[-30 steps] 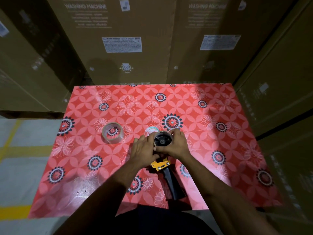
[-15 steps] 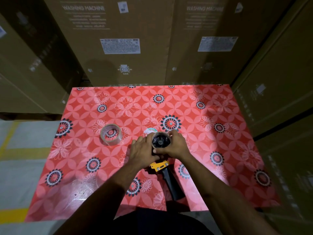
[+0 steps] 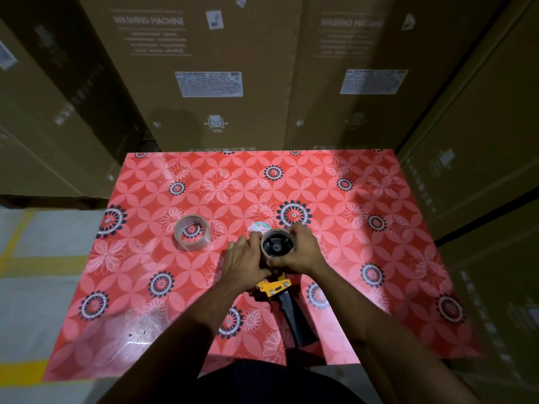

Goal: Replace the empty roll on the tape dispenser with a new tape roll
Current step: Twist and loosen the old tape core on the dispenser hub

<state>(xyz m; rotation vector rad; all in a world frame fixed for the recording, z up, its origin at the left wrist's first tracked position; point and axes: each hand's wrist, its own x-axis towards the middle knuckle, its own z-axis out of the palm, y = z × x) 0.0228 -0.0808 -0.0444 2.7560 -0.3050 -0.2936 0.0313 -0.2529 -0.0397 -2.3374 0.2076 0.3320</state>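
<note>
Fingers [image 3: 248, 243] of the left hand [image 3: 245, 265] and right hand [image 3: 303, 252] clamp together around the empty roll [image 3: 276, 245] on the dispenser [image 3: 287, 301], which lies on the desk [image 3: 379, 287]. Left of them, well apart, the new roll [image 3: 191, 233] lies flat. Boxes [image 3: 204, 68] stand behind.

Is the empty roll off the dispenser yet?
Still on: the empty roll rings the black hub, both hands around it. The new tape roll lies flat, untouched.
</note>
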